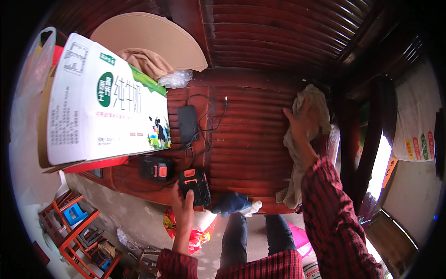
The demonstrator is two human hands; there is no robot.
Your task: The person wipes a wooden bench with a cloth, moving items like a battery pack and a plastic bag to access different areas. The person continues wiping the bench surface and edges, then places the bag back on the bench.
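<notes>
My left hand (184, 206) grips a black tool battery pack (200, 191) with an orange latch at the near edge of a slatted reddish-brown wooden seat (240, 146). The thumb lies along its top, and the other fingers are mostly hidden at its left side. A second, similar battery pack (156, 168) sits just to the left. On the right, my right hand (304, 120) lies over a crumpled greyish-beige cloth (293, 146), its thumb sticking out to the left. Its fingers are blurred, so their hold on the cloth is unclear.
A black power adapter (187, 123) with a tangled cable lies beside a large white milk carton (115, 104). Behind the carton are a beige wide-brimmed hat (153, 38) and a clear plastic bag (177, 79). Dark blue fabric (230, 204) hangs at the front edge near my knees.
</notes>
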